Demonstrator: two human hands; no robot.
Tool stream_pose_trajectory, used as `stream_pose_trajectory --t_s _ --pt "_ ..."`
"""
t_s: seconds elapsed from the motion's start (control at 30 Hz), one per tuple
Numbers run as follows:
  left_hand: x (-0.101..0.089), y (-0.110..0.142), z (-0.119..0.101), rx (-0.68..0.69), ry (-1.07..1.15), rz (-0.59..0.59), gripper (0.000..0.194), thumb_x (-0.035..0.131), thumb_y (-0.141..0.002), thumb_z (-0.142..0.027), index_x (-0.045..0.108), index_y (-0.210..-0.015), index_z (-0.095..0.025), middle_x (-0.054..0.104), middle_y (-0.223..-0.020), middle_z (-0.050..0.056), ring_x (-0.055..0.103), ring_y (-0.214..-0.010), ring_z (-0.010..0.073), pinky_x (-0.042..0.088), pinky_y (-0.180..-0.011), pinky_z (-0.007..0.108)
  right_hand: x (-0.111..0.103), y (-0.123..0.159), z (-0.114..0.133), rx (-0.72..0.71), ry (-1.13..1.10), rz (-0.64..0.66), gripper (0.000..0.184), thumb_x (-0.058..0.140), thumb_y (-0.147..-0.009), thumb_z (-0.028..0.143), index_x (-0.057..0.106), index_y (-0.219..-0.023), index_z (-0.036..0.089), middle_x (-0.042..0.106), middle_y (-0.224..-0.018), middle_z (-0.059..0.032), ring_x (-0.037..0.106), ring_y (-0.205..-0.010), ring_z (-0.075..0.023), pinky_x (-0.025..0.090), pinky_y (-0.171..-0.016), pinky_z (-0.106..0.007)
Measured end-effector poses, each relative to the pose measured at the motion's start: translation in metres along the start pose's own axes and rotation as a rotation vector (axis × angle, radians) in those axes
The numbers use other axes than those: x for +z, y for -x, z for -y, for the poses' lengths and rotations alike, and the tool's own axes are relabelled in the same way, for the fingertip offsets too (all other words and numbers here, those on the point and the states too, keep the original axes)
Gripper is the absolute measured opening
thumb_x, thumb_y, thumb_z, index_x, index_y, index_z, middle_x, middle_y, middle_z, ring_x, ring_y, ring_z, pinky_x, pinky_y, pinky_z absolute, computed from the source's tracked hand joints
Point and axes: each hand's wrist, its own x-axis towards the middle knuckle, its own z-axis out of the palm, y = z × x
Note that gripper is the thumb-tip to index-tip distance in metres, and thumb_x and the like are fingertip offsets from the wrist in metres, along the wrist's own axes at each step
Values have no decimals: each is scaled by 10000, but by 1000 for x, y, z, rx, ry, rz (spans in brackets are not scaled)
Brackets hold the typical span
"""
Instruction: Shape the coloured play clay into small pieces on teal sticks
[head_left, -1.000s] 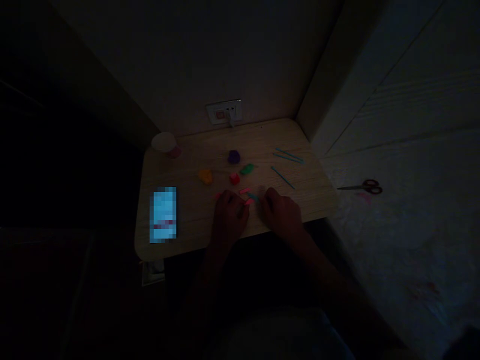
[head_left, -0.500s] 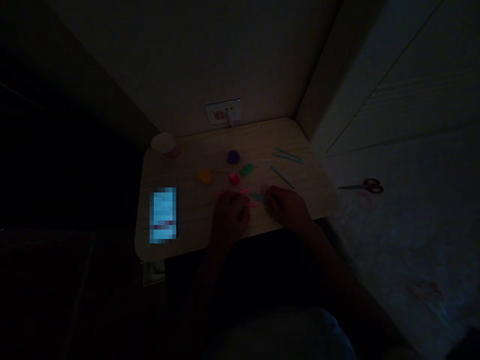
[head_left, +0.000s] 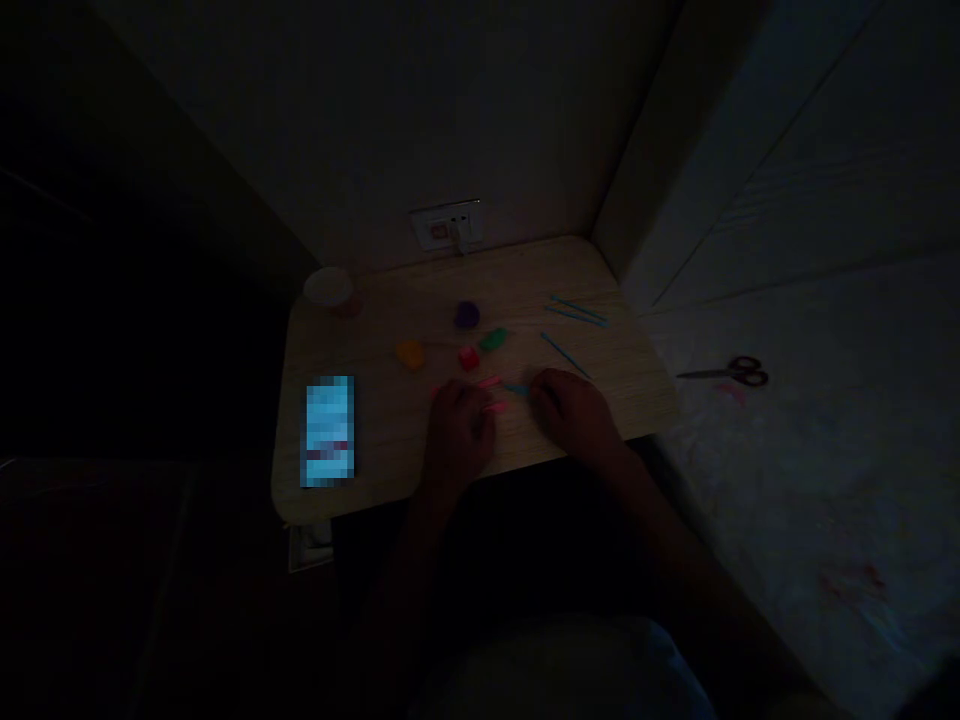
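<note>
The scene is very dark. My left hand (head_left: 459, 432) and my right hand (head_left: 574, 412) rest side by side on the near part of a small wooden table (head_left: 375, 340). Both have their fingers curled over short pink pieces (head_left: 491, 382) and a teal stick (head_left: 516, 389) lying between them. What each hand grips is hidden in the dark. Just beyond the hands lie a red lump (head_left: 469, 357), a green lump (head_left: 493, 340), a purple lump (head_left: 466, 314) and an orange lump (head_left: 410, 353).
A lit phone (head_left: 328, 431) lies at the table's left front. A white cup (head_left: 327, 287) stands at the back left, a wall socket (head_left: 447, 226) behind. Thin teal sticks (head_left: 576, 311) lie at the right. Scissors (head_left: 731, 373) lie on the surface to the right.
My right hand has shifted slightly away and to the right, and the pink and teal pieces between the hands have been rearranged a little. The left hand barely moved.
</note>
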Motion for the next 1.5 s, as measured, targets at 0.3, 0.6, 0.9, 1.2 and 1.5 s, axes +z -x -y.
stream_pose_trajectory --t_s 0.3,0.6,0.9,1.2,1.5 --pt "0 0 4 2 33 12 108 657 -882 -128 654 -914 -231 685 -988 41 643 -1008 251 489 -1024 465 9 -5 5 -113 -64 46 271 588 -1003 391 728 -1099 180 746 -1059 -97 668 -949 -222 462 -855 -308" --pt "2 1 6 8 4 -22 112 668 -891 -146 671 -977 -218 718 -1017 60 654 -1007 258 511 -1009 468 18 -14 2 -235 -77 62 228 643 -998 348 782 -1138 234 772 -1109 -71 698 -1000 -214 473 -897 -307" --pt "2 1 4 33 -50 -27 70 665 -904 -142 689 -900 -207 697 -959 54 648 -973 250 517 -985 440 23 -15 -3 -292 -72 10 173 675 -961 286 796 -1077 246 771 -1020 -68 700 -913 -225 493 -823 -323" --pt "1 1 5 68 -53 -8 108 659 -904 -120 688 -971 -199 695 -990 56 642 -982 246 528 -957 422 20 -16 -4 -332 -34 30 161 687 -955 267 791 -1073 232 763 -1013 -77 692 -898 -228 476 -814 -329" --pt "2 2 6 3 -16 -19 203 657 -867 -116 644 -1046 -211 714 -1049 70 655 -1011 262 537 -955 440 21 -15 -12 -366 -68 33 278 692 -942 225 793 -1184 318 748 -1077 -57 693 -935 -212 489 -821 -308"
